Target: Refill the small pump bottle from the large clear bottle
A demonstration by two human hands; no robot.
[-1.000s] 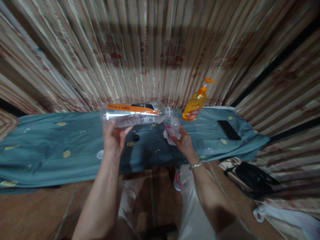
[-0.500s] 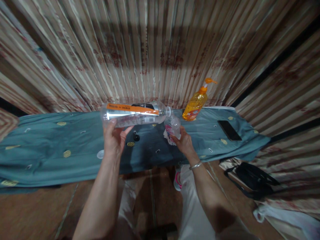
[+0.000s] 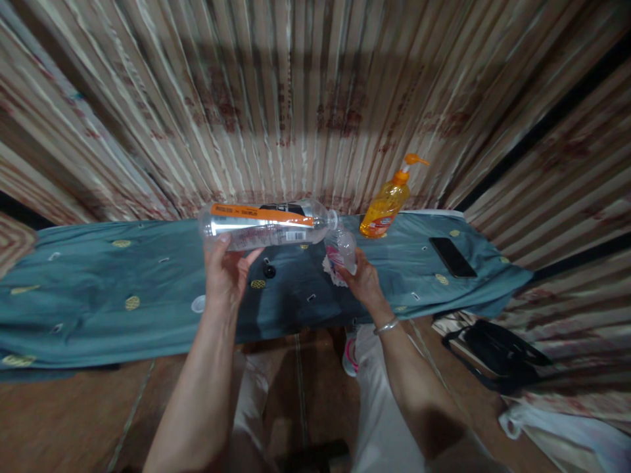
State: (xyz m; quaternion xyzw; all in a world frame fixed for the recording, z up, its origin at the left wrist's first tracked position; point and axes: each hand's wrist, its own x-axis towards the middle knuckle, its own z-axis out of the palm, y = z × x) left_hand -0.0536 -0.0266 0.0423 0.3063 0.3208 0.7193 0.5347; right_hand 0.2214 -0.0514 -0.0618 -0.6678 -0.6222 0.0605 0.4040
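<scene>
My left hand [image 3: 225, 272] grips a large clear plastic bottle [image 3: 266, 225] with an orange and black label, held on its side with its open mouth pointing right. The mouth meets the top of a small clear bottle [image 3: 341, 249] with a pink label, which my right hand [image 3: 363, 281] holds upright just above the cloth. A black cap [image 3: 269, 270] lies on the cloth between my hands, and a white cap [image 3: 198, 303] lies left of my left wrist.
A teal cloth with gold dots [image 3: 98, 289] covers the low table. An orange pump bottle [image 3: 387, 203] stands at the back right, a black phone [image 3: 452, 256] lies further right. Striped curtains hang behind. A black bag [image 3: 497, 361] sits on the floor at right.
</scene>
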